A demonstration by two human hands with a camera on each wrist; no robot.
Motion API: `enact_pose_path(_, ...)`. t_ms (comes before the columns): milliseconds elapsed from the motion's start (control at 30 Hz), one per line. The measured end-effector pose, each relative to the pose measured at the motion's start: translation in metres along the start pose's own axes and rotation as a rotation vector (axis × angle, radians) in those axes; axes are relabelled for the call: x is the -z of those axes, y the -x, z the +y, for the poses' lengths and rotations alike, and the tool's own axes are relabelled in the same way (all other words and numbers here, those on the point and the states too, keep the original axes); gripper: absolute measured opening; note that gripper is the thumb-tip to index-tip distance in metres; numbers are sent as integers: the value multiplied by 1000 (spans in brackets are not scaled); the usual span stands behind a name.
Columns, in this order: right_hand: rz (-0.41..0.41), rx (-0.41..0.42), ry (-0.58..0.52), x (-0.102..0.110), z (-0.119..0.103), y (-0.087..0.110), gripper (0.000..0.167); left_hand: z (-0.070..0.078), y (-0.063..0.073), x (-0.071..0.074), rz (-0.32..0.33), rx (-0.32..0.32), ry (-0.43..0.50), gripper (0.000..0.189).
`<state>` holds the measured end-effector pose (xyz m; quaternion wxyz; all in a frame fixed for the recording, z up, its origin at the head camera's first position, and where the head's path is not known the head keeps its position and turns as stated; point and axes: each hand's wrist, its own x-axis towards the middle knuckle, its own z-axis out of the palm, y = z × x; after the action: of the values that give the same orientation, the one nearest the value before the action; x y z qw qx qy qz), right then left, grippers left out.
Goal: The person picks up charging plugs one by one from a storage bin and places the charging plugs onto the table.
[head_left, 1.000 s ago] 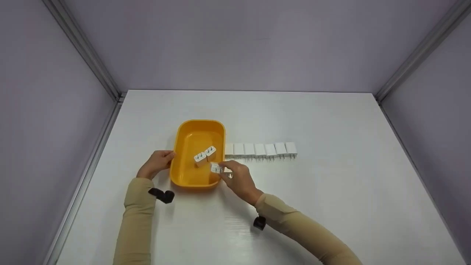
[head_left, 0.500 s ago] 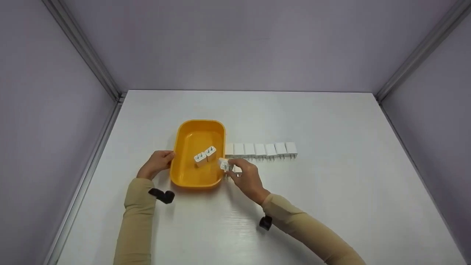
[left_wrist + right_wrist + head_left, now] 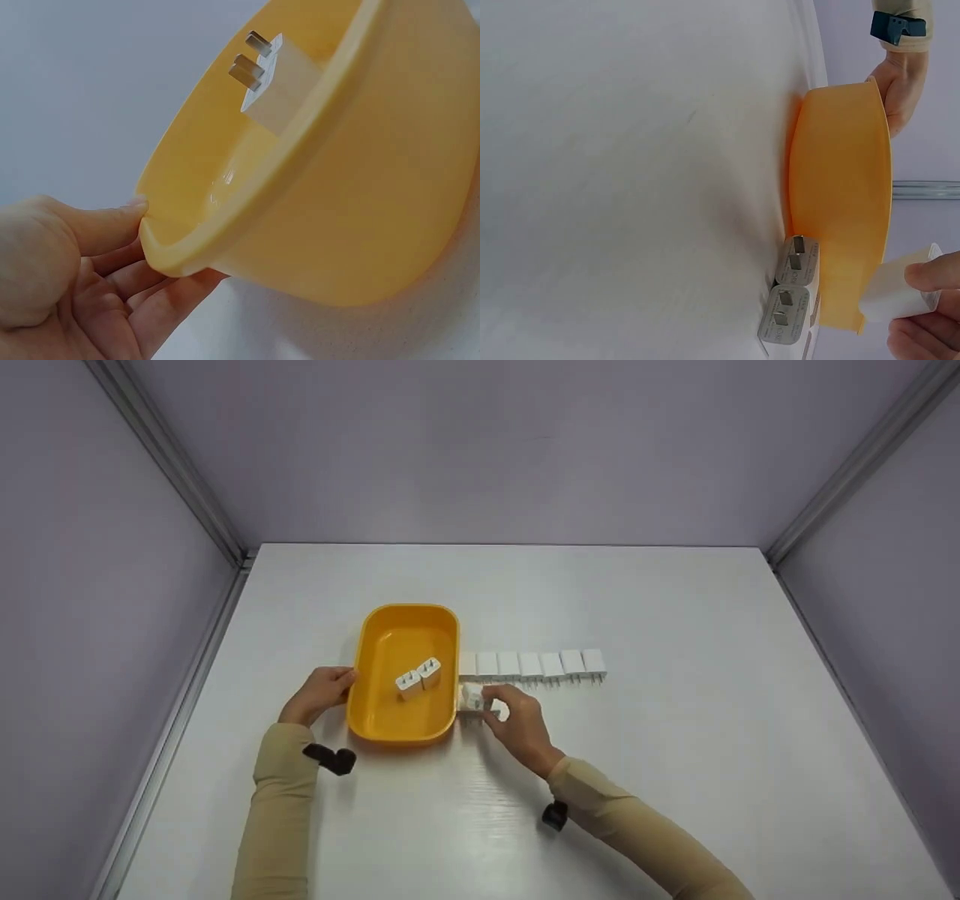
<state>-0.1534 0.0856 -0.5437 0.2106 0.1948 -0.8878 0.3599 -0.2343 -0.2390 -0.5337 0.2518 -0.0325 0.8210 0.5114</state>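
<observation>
My left hand pinches the left rim of a yellow plastic bin, with the thumb on the inside and fingers beneath the rim in the left wrist view. In the bin two white charger plugs stand side by side, prongs up. My right hand holds another white charger plug between thumb and fingers, just right of the bin. Below it, two charger plugs lie on the table against the bin's right side, their prongs facing the person.
A row of several white charger plugs runs rightward from the bin's right side, prongs toward the person. The white table is enclosed by pale walls, with metal rails at the corners.
My right hand has carried its charger plug from over the bin's right edge to the right, above the two nearer plugs. The left hand and the bin have not moved.
</observation>
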Motion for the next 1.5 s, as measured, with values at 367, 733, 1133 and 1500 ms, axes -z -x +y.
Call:
enact_pose_path(367,-20,-24,34,3,14,10,23,1,-3,-1,10,38,-3,49)
enact_pose_path(733,-33,-59,47,8,23,14,24,1,-2,0,20,33,-7,48)
enact_pose_path(1133,-10,-32,143,13,39,19,21,3,0,-2,24,48,6,46)
enact_pose_path(1500,-34,2,175,12,52,20,17,4,0,-1,27,51,7,48)
